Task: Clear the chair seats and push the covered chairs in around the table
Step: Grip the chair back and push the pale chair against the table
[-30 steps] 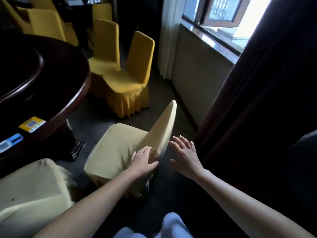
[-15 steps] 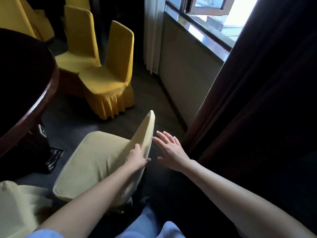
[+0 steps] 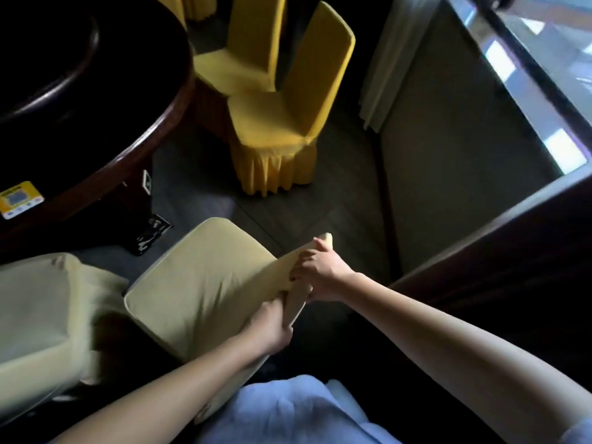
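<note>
Dim dining-room floor is stretching out below a dark round desk (image 3: 96, 100) on the left, with a second pale chair (image 3: 38, 315) sitting beside the pale covered chair (image 3: 205, 283) that is standing just off the desk's edge, seat bare. Both hands are gripping its backrest top, the left hand (image 3: 269, 325) clenching the near end and the right hand (image 3: 323, 274) wrapping the far end, likely to steer it squarely in. Yellow chairs (image 3: 275, 123) are waiting beyond, toward the window wall.
</note>
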The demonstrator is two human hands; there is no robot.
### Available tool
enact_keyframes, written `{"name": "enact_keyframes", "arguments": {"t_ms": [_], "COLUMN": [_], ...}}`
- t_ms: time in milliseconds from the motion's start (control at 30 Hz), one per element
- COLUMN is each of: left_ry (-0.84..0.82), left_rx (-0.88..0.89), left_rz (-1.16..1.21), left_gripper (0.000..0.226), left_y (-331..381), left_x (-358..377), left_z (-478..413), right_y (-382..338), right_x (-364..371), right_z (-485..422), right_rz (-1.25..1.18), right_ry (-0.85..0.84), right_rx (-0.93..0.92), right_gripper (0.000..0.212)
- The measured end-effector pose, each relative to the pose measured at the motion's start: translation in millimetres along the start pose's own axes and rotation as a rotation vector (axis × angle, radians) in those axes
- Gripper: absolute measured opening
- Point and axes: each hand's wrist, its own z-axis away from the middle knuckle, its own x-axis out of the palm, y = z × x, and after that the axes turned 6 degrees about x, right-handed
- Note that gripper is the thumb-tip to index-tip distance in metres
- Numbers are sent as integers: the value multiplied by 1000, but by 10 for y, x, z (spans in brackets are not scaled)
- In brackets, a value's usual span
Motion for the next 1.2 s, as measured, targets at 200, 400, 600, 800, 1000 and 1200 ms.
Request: {"name": "enact_keyframes", "arguments": {"t_ms": [200,400,600,800,1000,1200], "left_ry": [61,153,155,202,198,218], "left_rx": [-88,-350,-577,-579,-510,-520], "left_rz": [-37,-41,-129,-189,-199,-212], "left_gripper": [41,50,52,48,45,51], "left_y": [104,190,165,95,-91,-528], "left_x": [-23,37,5,32,-119,-478], "left_z": [59,315,578,597,647,604], "right_y": [-18,169,235,217,81,-208], "right_x": [-210,-81,-61,-120,-203,-334], "right_z": [-218,-254,-281,-312,-455,-848], "right_rz": [291,100,80,108,132,116], "right_ry": [-348,-206,-119,-143,-167,-139], "right_rx": [-201,-355,-484,-513,-542,-503], "right_gripper": [46,51,46,44,44,43]}}
